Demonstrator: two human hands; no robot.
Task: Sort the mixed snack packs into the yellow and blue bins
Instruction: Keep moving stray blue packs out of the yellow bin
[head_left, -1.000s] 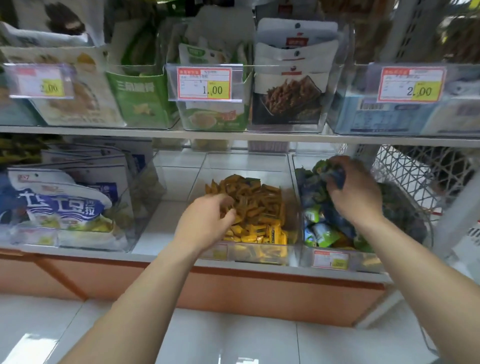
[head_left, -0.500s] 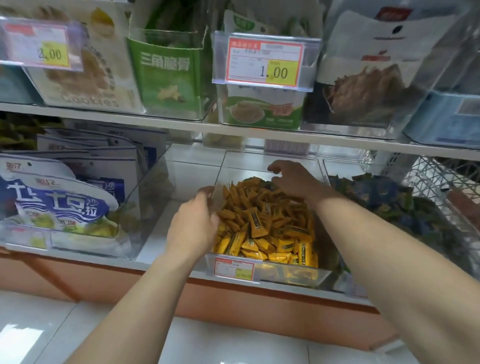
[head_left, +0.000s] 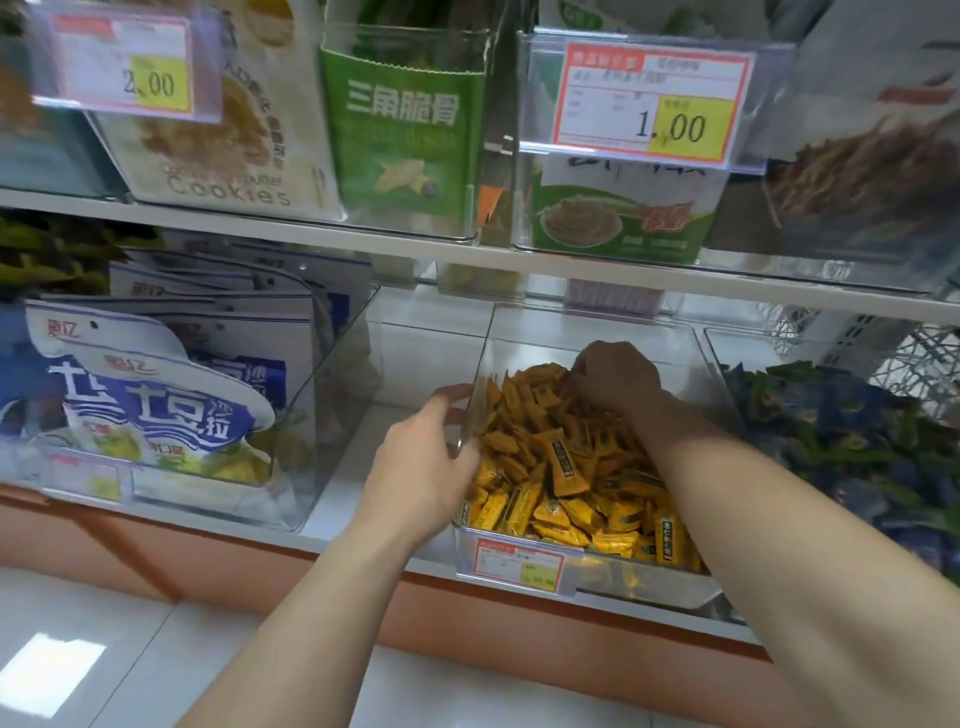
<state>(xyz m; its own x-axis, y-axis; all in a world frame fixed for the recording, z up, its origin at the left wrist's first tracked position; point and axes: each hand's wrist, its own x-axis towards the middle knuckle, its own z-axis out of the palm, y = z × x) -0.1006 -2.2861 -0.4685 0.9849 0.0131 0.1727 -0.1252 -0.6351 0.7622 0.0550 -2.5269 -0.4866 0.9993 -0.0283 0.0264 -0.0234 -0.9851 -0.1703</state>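
- On the lower shelf (head_left: 400, 364), the sorting looks well along. The yellow bin (head_left: 545, 338) shows only yellow packs (head_left: 561, 467) on top. The blue bin (head_left: 753, 338), just beside it on the right, holds blue packs (head_left: 831, 441) with some green among them.
- The step in hand seems to be a search of the yellow pile for strays.
- The left hand (head_left: 426, 457) grips the yellow bin's left wall, fingers curled over its top edge, as if to steady it.
- The right hand (head_left: 615, 379) sits knuckles-up at the back of the same bin with its fingertips buried in the packs. I cannot tell whether it pinches one.
- The hands are apart, with the pile between them.
- The next move likely calls for lifting the right hand clear to show what it has. If the pack is blue, a short reach right over the bin walls would follow.
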